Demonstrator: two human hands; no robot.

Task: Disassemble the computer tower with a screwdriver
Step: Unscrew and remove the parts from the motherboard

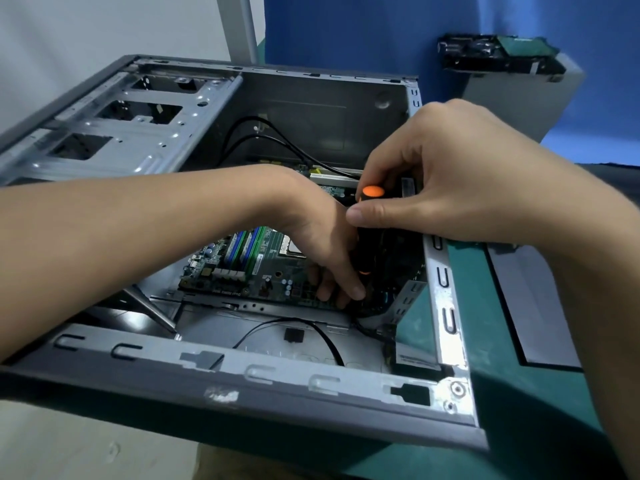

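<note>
Upper left of frame: drive cage, bays look bare, no drives visible in them. The computer tower lies on its side w/ the open side up, filling most of the frame; side cover is off.

Left-centre: left forearm crosses over the case and the left hand reaches down inside, fingers curled down by the lower end of the tool, fingertips on or near the board. Can't tell if it pinches the shaft or only steadies it; the contact is hidden.

Centre: motherboard seated in the case floor, RAM sticks in their slots. Black cable loops along the lower inside wall, more cables at the back.

Centre-right: screwdriver, black handle w/ orange cap, roughly upright, tip down at the board's right edge, tip itself hidden. Right hand comes from the right of frame, thumb and fingers wrapped round the top of the handle, firm grip.

Right: grey side panel flat on the green table, just beside the case. Upper right: removed parts stacked on a grey box, well apart from the case.

Progress, my guess: past halfway. Cover and drives out; board, RAM and cables left. Step in hand prob. a board screw.
</note>
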